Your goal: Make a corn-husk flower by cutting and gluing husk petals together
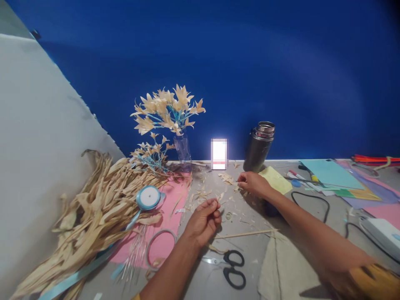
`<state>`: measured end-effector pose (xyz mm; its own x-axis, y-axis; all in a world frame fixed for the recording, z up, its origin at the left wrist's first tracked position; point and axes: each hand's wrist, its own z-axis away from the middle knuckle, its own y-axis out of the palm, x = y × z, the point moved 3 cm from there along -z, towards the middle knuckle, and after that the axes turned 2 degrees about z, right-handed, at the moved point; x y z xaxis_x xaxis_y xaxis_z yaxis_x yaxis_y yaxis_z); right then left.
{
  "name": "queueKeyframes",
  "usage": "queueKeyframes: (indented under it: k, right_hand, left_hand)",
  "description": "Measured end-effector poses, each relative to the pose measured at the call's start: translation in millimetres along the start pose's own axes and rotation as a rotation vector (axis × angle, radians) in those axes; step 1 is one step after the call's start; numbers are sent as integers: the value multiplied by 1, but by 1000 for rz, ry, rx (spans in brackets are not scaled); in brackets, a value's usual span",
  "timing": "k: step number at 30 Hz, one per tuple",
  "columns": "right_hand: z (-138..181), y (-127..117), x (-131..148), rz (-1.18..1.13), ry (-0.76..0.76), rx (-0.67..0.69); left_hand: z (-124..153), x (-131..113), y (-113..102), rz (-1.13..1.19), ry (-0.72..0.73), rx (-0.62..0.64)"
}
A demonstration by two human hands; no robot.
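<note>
My left hand (pixel 204 218) is closed in a pinch over the middle of the table, with a small pale piece of dried husk (pixel 220 198) at its fingertips. Farther back, my right hand (pixel 253 183) has its fingers drawn together just above the tabletop; whatever they hold, if anything, is too small to make out. Close to its fingertips lies a little pile of cut husk pieces (pixel 226 178). Black-handled scissors (pixel 234 266) rest in front of my left hand, and a thin wooden stick (pixel 246 234) lies beyond them.
Dried corn husks (pixel 106 208) heap up at left, beside a ribbon roll (pixel 148 197) and thin wires (pixel 134 254). A clear vase (pixel 183 150) holds husk flowers (pixel 168 108). At the back stand a lit screen (pixel 219 154) and a dark flask (pixel 259 148); coloured sheets (pixel 334 175) lie right.
</note>
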<state>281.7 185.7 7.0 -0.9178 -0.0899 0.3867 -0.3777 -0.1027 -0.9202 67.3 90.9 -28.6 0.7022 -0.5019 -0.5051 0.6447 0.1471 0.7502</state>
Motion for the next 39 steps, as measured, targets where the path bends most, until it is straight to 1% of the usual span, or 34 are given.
queueKeyframes:
  k: [6, 11, 14, 18, 21, 25, 28, 30, 33, 36, 39]
  right_hand:
    - [-19, 20, 1, 92, 23, 97]
    - [-26, 27, -7, 24, 51, 83]
    - [-24, 20, -13, -93, 52, 42]
    - [-13, 7, -15, -310, 19, -8]
    - [-8, 3, -15, -443, 12, -40]
    - [-13, 3, -15, -593, 57, -94]
    - [-12, -2, -15, -737, 103, -138]
    - [-4, -9, -13, -860, 132, -138]
    - [20, -16, -9, -1070, 161, -67]
    - [51, -16, -4, -1261, 185, 1]
    - [74, -8, -4, -1406, 221, 21]
  left_hand:
    - [-2, -3, -5, 47, -26, -55]
    - [-3, -2, -4, 75, -41, -56]
    - [-3, -3, -4, 74, -32, -71]
    - [-6, -2, -3, 48, -22, -96]
    - [-8, 1, -1, 28, -17, -95]
    - [-9, 2, 2, -7, -17, -90]
    - [-9, -1, 4, -39, 3, -96]
    - [-9, -3, 5, -53, 11, -99]
    - [-9, -2, 10, -122, -12, -58]
    - [-10, 3, 17, -349, -25, 22]
    - [-13, 7, 23, -630, 38, 67]
